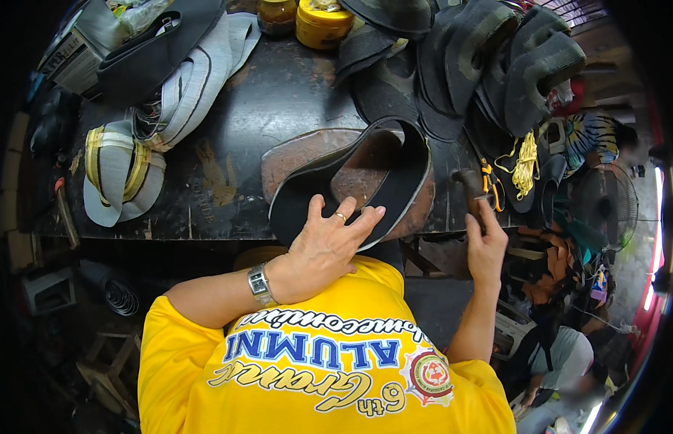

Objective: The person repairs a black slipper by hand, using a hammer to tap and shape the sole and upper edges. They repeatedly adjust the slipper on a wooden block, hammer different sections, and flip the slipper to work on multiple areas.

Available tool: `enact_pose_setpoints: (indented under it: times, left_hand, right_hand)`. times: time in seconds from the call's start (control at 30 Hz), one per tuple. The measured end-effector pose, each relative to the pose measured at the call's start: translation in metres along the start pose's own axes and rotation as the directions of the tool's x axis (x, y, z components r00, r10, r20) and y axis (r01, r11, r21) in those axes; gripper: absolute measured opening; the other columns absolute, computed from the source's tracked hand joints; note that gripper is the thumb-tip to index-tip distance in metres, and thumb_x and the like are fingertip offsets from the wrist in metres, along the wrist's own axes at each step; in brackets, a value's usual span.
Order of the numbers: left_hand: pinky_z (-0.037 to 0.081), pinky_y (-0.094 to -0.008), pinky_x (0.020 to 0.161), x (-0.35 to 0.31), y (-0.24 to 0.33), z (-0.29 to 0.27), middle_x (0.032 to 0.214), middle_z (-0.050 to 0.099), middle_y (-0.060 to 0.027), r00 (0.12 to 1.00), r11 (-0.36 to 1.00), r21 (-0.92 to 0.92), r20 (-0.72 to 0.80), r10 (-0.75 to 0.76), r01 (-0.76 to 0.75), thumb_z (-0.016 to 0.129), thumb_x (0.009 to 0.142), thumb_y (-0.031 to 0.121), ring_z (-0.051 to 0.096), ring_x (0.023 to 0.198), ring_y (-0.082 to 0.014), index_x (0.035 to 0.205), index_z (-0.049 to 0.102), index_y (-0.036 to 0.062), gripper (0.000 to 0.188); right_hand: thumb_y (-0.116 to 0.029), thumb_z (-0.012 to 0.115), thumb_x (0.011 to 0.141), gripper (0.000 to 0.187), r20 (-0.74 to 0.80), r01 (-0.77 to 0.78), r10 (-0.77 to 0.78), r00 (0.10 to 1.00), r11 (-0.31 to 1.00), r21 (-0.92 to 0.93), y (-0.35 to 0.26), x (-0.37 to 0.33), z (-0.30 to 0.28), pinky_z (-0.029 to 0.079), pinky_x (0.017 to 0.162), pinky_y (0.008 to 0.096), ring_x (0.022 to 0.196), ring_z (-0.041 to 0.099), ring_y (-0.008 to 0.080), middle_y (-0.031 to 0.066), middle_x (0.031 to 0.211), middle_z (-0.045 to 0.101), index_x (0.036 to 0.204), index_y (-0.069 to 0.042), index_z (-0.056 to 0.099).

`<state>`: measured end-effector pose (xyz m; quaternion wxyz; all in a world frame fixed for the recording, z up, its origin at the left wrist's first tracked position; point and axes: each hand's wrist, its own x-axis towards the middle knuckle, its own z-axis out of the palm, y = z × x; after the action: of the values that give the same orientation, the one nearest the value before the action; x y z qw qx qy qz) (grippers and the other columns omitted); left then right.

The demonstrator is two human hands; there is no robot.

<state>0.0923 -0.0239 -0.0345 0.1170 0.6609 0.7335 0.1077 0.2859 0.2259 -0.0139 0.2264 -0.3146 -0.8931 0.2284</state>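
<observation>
The left hand lies spread, fingers flat on the near edge of a black rubber band, a wide loop resting on the dark bench just beyond the fingertips. The right hand is closed round a dark tool handle, held upright just right of the loop. One loop is under the hand. Farther off, up and to the right, a heap of black rubber pieces overlaps too much to count. Two yellow tubs stand beyond the loop; grey strips lie well left.
</observation>
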Motion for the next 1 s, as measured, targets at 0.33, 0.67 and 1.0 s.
enact_pose_setpoints:
  times: [0.33, 0.67, 1.0]
  left_hand:
    - [0.042, -0.0484, 0.108, -0.019, -0.018, 0.013, 0.125, 0.067, -0.0129, 0.918, 0.977, -0.17, -0.394, 0.05, -0.126, 0.084, 0.082, 0.015, 0.058, 0.122, -0.0274, 0.129, 0.067, 0.001, 0.051]
    - [0.051, -0.0441, 0.102, -0.021, -0.026, 0.02, 0.105, 0.073, -0.0097, 0.839, 0.943, -0.246, -0.541, 0.058, -0.224, 0.083, 0.082, 0.013, 0.066, 0.106, -0.0239, 0.108, 0.076, 0.002, 0.03]
    - [0.053, -0.0388, 0.096, -0.029, -0.027, 0.018, 0.101, 0.074, -0.0087, 0.848, 0.948, -0.21, -0.521, 0.098, -0.238, 0.08, 0.083, 0.011, 0.068, 0.102, -0.0225, 0.102, 0.077, 0.0032, 0.021]
  right_hand:
    - [-0.004, 0.07, 0.095, 0.044, 0.326, 0.006, -0.061, 0.944, 0.986, 0.166, -0.085, -0.007, 0.021, 0.055, 0.086, 0.0335, 0.097, 0.075, 0.032, 0.0227, 0.114, 0.072, 0.138, -0.006, 0.062]
    - [0.001, 0.071, 0.09, 0.041, 0.397, 0.092, -0.162, 0.903, 0.978, 0.189, -0.086, -0.029, 0.014, 0.056, 0.09, 0.0342, 0.107, 0.073, 0.0355, 0.0219, 0.133, 0.067, 0.13, 0.005, 0.063]
    - [-0.007, 0.071, 0.094, 0.065, 0.536, 0.147, -0.176, 0.826, 0.984, 0.097, -0.089, -0.04, 0.033, 0.058, 0.072, 0.0435, 0.083, 0.073, 0.0392, 0.0214, 0.103, 0.073, 0.153, -0.023, 0.049]
